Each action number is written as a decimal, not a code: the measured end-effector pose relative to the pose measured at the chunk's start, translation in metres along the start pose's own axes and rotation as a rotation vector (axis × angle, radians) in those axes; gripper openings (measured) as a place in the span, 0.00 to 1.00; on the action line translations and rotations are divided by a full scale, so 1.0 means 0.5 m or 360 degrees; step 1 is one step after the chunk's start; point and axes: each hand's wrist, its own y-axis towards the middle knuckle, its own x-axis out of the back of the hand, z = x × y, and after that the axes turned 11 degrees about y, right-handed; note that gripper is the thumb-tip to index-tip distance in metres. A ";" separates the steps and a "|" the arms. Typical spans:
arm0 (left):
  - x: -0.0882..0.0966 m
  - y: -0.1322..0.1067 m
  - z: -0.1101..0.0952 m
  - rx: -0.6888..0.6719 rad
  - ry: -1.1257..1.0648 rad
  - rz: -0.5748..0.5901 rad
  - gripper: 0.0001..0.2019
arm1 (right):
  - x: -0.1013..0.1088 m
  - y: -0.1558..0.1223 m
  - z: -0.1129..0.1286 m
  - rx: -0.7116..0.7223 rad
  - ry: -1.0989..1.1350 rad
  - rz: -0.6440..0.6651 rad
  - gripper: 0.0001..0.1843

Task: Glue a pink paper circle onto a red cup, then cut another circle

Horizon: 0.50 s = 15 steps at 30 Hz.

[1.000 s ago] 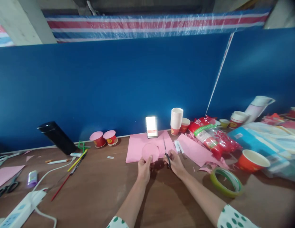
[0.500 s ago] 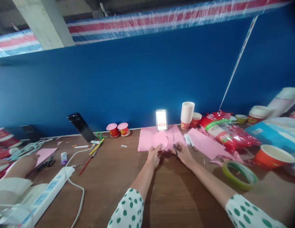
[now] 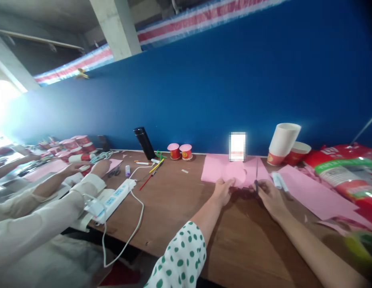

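My left hand (image 3: 224,191) pinches the near edge of a round pink paper disc (image 3: 236,172) between thumb and fingers. Closed round the handles of a pair of scissors (image 3: 257,176), my right hand (image 3: 269,195) sits just right of the disc. The narrow blades point away from me; whether they are spread I cannot tell. Beneath and behind lie pink paper sheets (image 3: 214,168) on the brown table (image 3: 174,208). A bright, pixelated upright shape (image 3: 237,146) stands at the back of the sheets.
Stacked paper cups (image 3: 283,140) and a red plastic pack (image 3: 347,168) stand to the right. Two small red cups with pink tops (image 3: 180,152), a black flask (image 3: 144,144) and a white power strip (image 3: 115,200) are leftward. A co-worker's arms (image 3: 66,196) reach in at far left.
The view has swung left, so everything sits farther right and more of the co-worker's arms shows. My hands keep hold of the disc and the scissors.
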 end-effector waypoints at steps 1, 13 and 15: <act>0.001 0.002 0.002 -0.0001 -0.0001 0.0016 0.16 | -0.001 0.000 0.001 0.0000 0.0013 0.0001 0.19; 0.001 0.003 0.003 -0.0065 -0.0027 0.0020 0.15 | 0.005 0.004 -0.003 -0.0115 0.0052 0.0150 0.27; -0.001 0.003 0.002 -0.0039 0.0007 0.0006 0.16 | 0.005 0.003 -0.002 -0.0139 0.0063 0.0159 0.26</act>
